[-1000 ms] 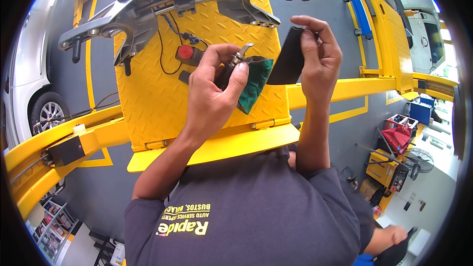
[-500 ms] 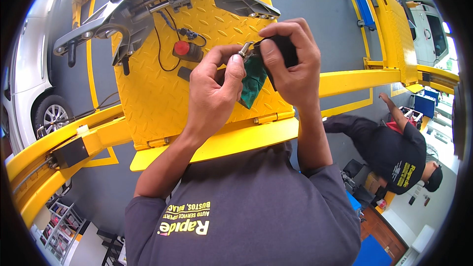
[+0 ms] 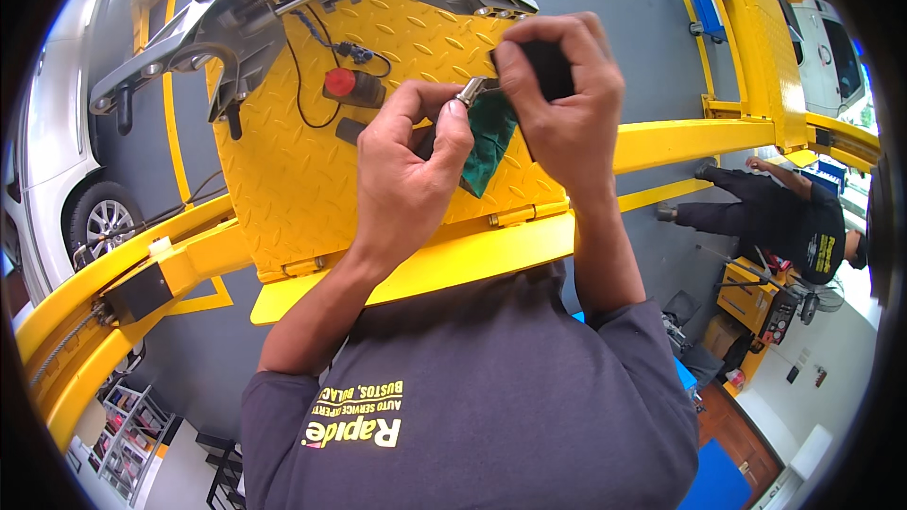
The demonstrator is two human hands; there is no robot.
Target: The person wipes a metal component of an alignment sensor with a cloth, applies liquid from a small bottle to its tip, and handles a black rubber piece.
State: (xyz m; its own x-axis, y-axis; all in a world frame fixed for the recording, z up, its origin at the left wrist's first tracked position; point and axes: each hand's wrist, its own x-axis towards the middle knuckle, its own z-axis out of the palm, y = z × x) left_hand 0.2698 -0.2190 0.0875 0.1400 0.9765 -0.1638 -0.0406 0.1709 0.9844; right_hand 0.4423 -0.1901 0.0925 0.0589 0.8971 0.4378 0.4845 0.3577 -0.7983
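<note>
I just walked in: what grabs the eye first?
Probably the bright yellow platform at upper centre, with a red knob left of its middle. Over the platform, the left hand holds a metal-tipped object and the right hand a dark piece, with green cloth between them.

Access is available over the near left of the yellow tread plate [image 3: 283, 198], and I can see a narrower lane between the hands and the grey clamp frame [image 3: 222, 42] along the far edge. Passage between the left hand [image 3: 408, 156] and right hand [image 3: 572, 99] is obstructed by the silver-tipped tool [image 3: 470, 92], green cloth [image 3: 487, 146] and black flat piece [image 3: 548, 71]. At far left, the red-capped box [image 3: 367, 90] and looped cable [image 3: 301, 99] impede low movement; the yellow beam [image 3: 694, 144] bounds the right.
</note>
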